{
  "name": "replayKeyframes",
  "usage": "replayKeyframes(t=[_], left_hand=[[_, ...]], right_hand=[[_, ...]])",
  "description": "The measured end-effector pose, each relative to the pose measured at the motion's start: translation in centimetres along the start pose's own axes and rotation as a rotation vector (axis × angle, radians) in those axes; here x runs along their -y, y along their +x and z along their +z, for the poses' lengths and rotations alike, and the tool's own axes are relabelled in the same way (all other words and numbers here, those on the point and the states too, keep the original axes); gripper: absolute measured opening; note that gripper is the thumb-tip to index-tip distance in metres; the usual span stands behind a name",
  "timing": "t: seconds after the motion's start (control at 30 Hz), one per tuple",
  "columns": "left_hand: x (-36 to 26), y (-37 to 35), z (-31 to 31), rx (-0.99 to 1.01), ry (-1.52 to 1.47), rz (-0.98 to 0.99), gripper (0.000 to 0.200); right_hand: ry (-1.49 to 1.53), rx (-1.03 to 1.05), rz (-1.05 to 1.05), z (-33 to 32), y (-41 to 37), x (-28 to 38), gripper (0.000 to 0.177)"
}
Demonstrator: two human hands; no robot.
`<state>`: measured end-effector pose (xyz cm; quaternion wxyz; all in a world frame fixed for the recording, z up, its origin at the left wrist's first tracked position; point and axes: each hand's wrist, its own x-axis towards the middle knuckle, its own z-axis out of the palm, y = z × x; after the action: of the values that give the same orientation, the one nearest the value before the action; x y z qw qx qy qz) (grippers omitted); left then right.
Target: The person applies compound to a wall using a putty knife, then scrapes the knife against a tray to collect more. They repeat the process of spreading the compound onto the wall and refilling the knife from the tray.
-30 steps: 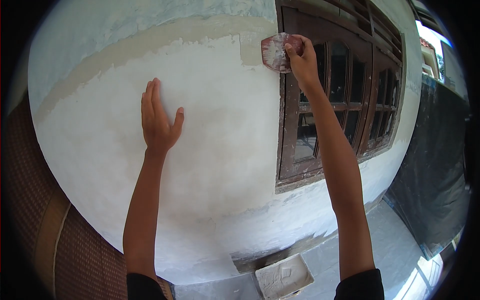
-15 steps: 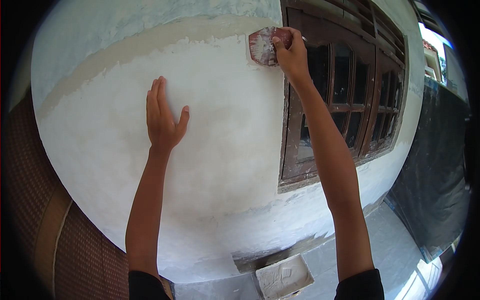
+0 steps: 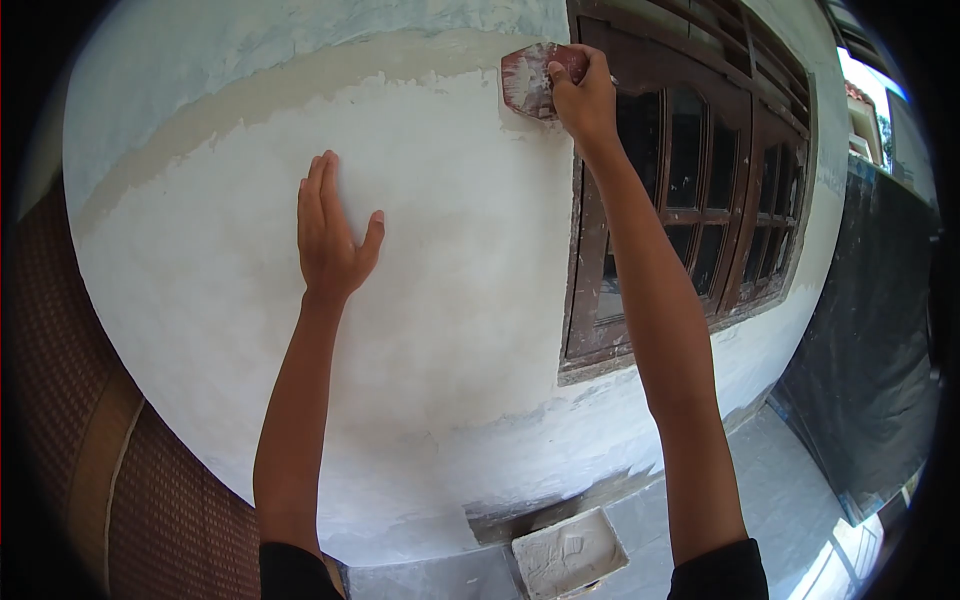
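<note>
A red scraper [image 3: 528,80] is gripped tight by the right hand [image 3: 583,98], while the left hand [image 3: 328,238] is laid flat and open on the wall [image 3: 450,260].

Soft, even daylight lay on the wall [image 3: 440,300], and the shadows were weak and diffuse. The strongest light came from the right, where the sky [image 3: 868,78] at the edge was burnt out to white. The fisheye lens bent the wall and the window frame [image 3: 575,250] strongly, and a black vignette closed the corners. The centre was sharp, and the rim was slightly soft.
</note>
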<state>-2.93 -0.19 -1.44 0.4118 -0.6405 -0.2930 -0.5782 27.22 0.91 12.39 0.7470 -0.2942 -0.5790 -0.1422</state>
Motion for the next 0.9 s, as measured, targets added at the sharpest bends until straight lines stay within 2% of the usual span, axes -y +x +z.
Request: replayKeyframes(t=[0.1, 0.17, 0.2, 0.27, 0.33, 0.4, 0.53, 0.6, 0.73, 0.8, 0.9], left_hand=[[-0.3, 0.1, 0.0, -0.002, -0.002, -0.009, 0.076], [-0.5, 0.1, -0.1, -0.01, 0.02, -0.013, 0.076], [-0.5, 0.1, 0.0, -0.01, 0.03, -0.007, 0.076], [-0.6, 0.3, 0.1, -0.013, 0.04, 0.001, 0.076], [-0.5, 0.1, 0.1, -0.004, 0.064, 0.011, 0.072], [-0.4, 0.2, 0.2, -0.007, 0.05, 0.019, 0.068], [-0.3, 0.1, 0.2, -0.008, 0.078, 0.039, 0.062], [-0.4, 0.1, 0.2, -0.004, 0.087, 0.032, 0.062], [-0.7, 0.1, 0.4, -0.016, 0.183, 0.036, 0.062], [-0.7, 0.2, 0.4, -0.011, 0.177, 0.038, 0.062], [-0.6, 0.1, 0.3, 0.005, 0.157, 0.038, 0.062]], right_hand=[[0.037, -0.061, 0.083, -2.4, 0.6, -3.6, 0.035], [0.146, -0.157, 0.226, -4.1, 0.5, -4.3, 0.033], [0.144, -0.16, 0.224, -4.2, 0.6, -4.7, 0.033], [0.328, -0.114, 0.191, -4.0, 0.6, -3.8, 0.031], [0.284, -0.078, 0.137, -2.3, 0.5, -2.5, 0.032], [0.053, -0.031, -0.044, -0.5, 0.5, -1.3, 0.033], [-0.015, -0.04, 0.015, -1.0, 0.8, -2.6, 0.035], [0.178, -0.09, 0.239, -3.1, 1.2, -5.4, 0.035], [0.349, -0.199, 0.254, -5.4, 1.9, -7.8, 0.036], [0.386, -0.082, 0.193, -4.4, 1.7, -5.3, 0.036], [0.198, -0.012, 0.064, -1.3, 1.0, -2.7, 0.035]])
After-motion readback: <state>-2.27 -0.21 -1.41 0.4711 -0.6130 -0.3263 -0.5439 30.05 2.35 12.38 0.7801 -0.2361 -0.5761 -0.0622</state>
